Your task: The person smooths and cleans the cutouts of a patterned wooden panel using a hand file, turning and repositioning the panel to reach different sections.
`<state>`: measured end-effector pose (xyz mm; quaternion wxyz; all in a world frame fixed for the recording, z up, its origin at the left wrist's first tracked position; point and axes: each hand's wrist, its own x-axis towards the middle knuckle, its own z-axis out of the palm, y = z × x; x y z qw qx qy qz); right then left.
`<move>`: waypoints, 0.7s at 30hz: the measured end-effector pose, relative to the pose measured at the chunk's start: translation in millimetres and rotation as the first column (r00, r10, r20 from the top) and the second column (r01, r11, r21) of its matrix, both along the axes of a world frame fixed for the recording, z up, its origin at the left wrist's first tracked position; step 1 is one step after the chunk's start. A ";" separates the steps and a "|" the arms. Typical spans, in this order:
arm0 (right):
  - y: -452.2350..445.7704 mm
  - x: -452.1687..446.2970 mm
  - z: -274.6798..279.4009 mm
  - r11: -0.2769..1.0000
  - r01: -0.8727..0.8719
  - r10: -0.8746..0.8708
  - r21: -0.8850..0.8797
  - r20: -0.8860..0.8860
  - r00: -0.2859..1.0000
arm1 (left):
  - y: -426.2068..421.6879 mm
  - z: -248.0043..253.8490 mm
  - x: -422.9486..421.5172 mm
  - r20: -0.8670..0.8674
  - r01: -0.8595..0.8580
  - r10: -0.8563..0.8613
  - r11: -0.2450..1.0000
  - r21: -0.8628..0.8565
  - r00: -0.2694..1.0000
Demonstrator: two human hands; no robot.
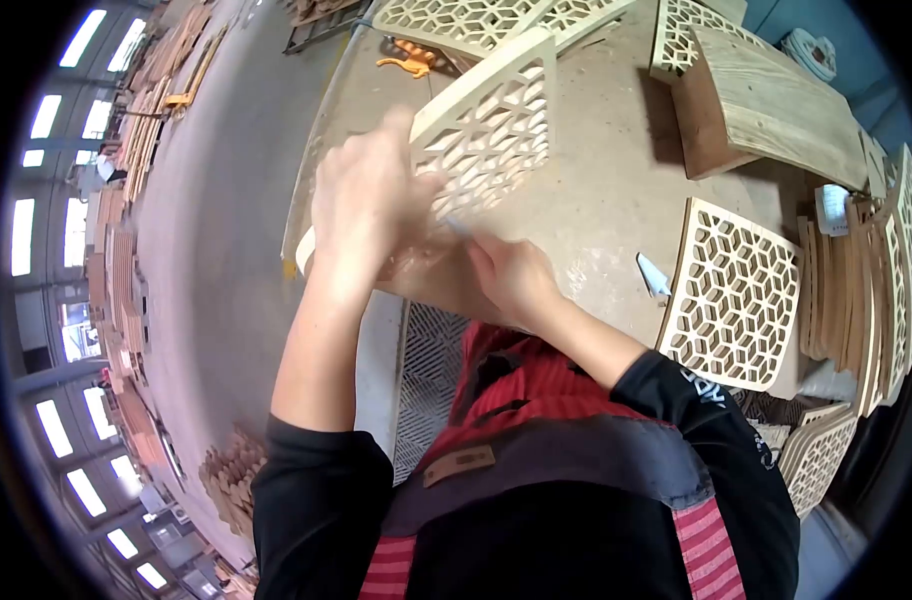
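Note:
A pale wooden lattice panel (486,130) stands tilted on the workbench, its cut-outs facing me. My left hand (368,190), smeared by motion, is closed over the panel's near left part. My right hand (516,275) is closed around a small thin tool with a bluish tip (459,226). That tip reaches the panel's lower openings. Most of the tool is hidden by my fingers, and blur hides its exact kind. A second lattice panel (733,295) lies flat to the right, beside a light blue pointed piece (653,273).
On the workbench (601,130), an orange clamp-like tool (408,58) lies at the far left. More lattice panels (456,22) are at the back. A wooden box (786,105) stands at the back right, near curved wooden slats (836,285). Wood stacks line the floor's left side.

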<state>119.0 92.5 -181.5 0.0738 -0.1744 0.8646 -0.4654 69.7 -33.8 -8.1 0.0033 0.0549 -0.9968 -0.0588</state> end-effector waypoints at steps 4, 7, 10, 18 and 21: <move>35.9 13.7 -5.1 0.999 -0.022 0.026 0.031 -0.135 0.991 | -0.6 -2.2 -2.9 0.003 0.014 -0.013 0.999 -0.044 1.000; 22.7 0.2 -8.3 0.965 -0.049 0.115 0.256 -0.249 0.962 | 2.2 -1.8 -3.8 -0.012 0.020 -0.020 0.999 -0.037 1.000; -2.4 -13.5 -21.3 0.965 -0.005 0.095 0.261 -0.333 0.938 | 1.6 0.6 -3.8 -0.013 0.016 -0.017 0.999 -0.028 1.000; 31.8 15.6 -18.7 0.977 -0.038 0.078 0.208 -0.187 0.979 | 1.7 -3.2 -5.5 -0.023 0.002 -0.003 1.000 -0.023 1.000; -9.3 -1.7 -43.6 0.996 0.050 -0.012 0.080 -0.416 0.909 | 5.3 -1.3 -6.9 -0.038 0.012 -0.012 1.000 -0.005 0.999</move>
